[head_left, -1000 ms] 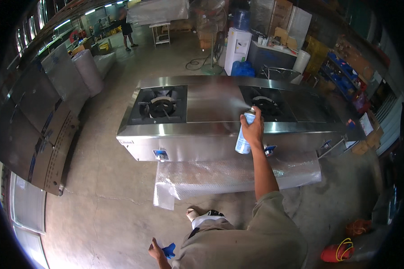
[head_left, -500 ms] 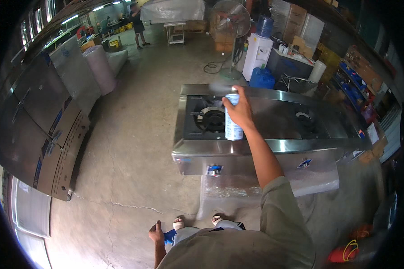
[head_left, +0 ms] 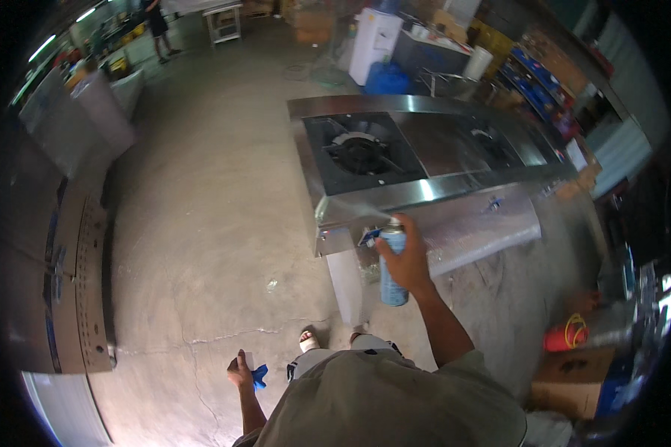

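Observation:
My right hand (head_left: 411, 261) is wrapped round a blue-and-white spray can (head_left: 394, 289), held upright before the front of a stainless-steel gas stove (head_left: 365, 200). A finger presses the can's top, and a pale mist streams leftward toward the stove's front left corner. Just left of the can is a control knob on a blue plate (head_left: 369, 237). The stove's left burner (head_left: 360, 153) has a black ring and pan support. Low at my left side, my left hand (head_left: 240, 371) is closed on a blue cloth (head_left: 259, 375), its thumb pointing up.
Clear plastic wrap (head_left: 492, 237) hangs below the stove's front. Large steel cabinets (head_left: 33, 253) line the left side. Beyond the stove stand a white water dispenser (head_left: 373, 46) and a blue bottle (head_left: 386, 77). A cardboard box (head_left: 570, 380) sits at right. Another person (head_left: 156, 26) stands far off.
My right hand has brought the spray can from above the left burner down and nearer, before the stove's front. Mist now shows more clearly. My left hand has shifted slightly left; the view has tilted down.

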Motion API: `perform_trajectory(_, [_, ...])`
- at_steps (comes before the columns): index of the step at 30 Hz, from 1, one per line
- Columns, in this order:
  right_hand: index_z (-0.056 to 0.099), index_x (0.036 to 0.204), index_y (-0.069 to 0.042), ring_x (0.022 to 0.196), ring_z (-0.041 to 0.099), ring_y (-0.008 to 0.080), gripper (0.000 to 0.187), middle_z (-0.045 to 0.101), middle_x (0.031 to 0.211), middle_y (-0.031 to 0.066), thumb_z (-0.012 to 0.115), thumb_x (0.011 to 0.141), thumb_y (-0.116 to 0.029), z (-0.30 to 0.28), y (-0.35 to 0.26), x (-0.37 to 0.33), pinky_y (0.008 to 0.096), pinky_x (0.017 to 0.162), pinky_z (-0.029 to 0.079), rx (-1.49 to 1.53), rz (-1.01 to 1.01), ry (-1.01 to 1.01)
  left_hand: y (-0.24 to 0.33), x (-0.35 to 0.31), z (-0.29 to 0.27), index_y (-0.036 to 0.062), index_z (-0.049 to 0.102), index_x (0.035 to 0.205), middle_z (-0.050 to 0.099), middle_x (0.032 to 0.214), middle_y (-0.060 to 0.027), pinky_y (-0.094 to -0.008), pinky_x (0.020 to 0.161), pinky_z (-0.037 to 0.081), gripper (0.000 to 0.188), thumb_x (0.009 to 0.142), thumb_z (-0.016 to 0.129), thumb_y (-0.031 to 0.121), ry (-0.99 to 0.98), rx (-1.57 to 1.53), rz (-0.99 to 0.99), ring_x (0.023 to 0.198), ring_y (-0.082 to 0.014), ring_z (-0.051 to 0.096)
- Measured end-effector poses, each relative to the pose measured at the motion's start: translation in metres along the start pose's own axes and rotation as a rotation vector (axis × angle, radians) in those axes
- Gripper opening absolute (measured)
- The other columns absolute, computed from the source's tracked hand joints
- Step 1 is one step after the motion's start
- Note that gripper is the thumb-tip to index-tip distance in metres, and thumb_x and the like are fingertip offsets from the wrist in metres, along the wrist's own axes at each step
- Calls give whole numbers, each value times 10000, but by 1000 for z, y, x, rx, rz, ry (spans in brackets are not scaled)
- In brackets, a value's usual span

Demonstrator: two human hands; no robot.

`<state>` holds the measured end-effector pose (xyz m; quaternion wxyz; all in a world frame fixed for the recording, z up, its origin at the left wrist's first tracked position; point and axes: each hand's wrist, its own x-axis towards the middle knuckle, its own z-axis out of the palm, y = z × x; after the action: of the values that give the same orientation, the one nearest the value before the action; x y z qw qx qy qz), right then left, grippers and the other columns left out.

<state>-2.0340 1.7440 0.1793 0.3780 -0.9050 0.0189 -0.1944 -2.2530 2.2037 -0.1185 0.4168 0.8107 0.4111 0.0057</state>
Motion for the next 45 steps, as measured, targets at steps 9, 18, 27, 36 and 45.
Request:
perform_trajectory(9, [481,1442,-8,1198,608,348,637,607,1294,219,786,906,-168,-74,99,-34,444,1045,477,-110,295,462,68,22,53,-19,801,933,762,825,-204,-446,716,551,599,913,672,565,-211,38,192,740,-306,716])
perform_trajectory(18, [439,1499,-155,1103,630,479,705,518,1290,247,775,899,-313,43,51,-100,530,912,557,334,-43,-130,77,-50,127,-12,802,1035,771,914,-238,-461,808,559,644,879,695,603,-251,177,136,841,-329,741])
perform_trajectory(27, [510,1408,-34,1119,592,359,663,572,1232,209,832,858,-216,-175,295,-31,465,968,490,195,105,410,64,-212,198,-46,787,892,746,801,-235,-487,710,528,715,904,629,652,-156,230,100,754,-331,699])
perform_trajectory(36, [470,1427,-12,1220,553,415,644,550,1305,246,778,908,-237,-422,532,22,479,1046,465,-1,234,826,120,-358,327,-47,777,829,736,803,-257,-536,746,509,787,886,606,719,-246,486,116,820,-373,716])
perform_trajectory(45, [482,1406,-55,1181,591,409,657,570,1259,225,823,862,-195,-391,568,34,464,969,514,279,-51,236,241,-463,512,-49,762,775,722,774,-277,-544,758,509,735,841,682,679,-413,590,270,771,-395,709])
